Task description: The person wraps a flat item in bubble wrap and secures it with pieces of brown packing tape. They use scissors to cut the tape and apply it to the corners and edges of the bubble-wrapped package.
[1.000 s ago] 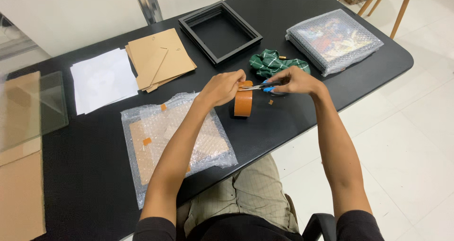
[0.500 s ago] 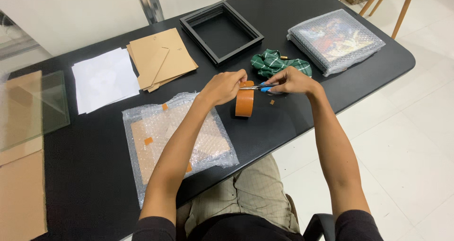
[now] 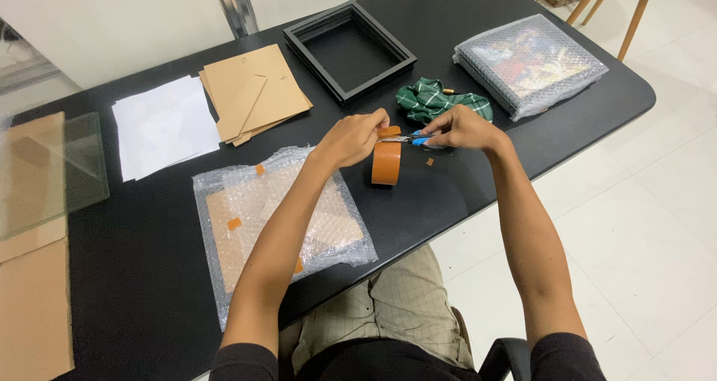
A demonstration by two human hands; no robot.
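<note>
At the centre of the frame the left hand (image 3: 349,138) pinches the loose end of a roll of brown tape (image 3: 387,162), which stands on edge on the black table (image 3: 149,299). The right hand (image 3: 464,128), just right of it, is closed around blue-handled scissors (image 3: 409,138) whose blades meet the tape end. A bubble-wrapped parcel (image 3: 280,228) lies lower left of the roll, a green cloth (image 3: 433,98) just above the right hand, and an empty black frame (image 3: 349,48) at upper centre

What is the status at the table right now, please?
Left hand pulls a strip off the brown tape roll. Right hand holds blue-handled scissors at the strip. Green cloth lies just behind.
</note>
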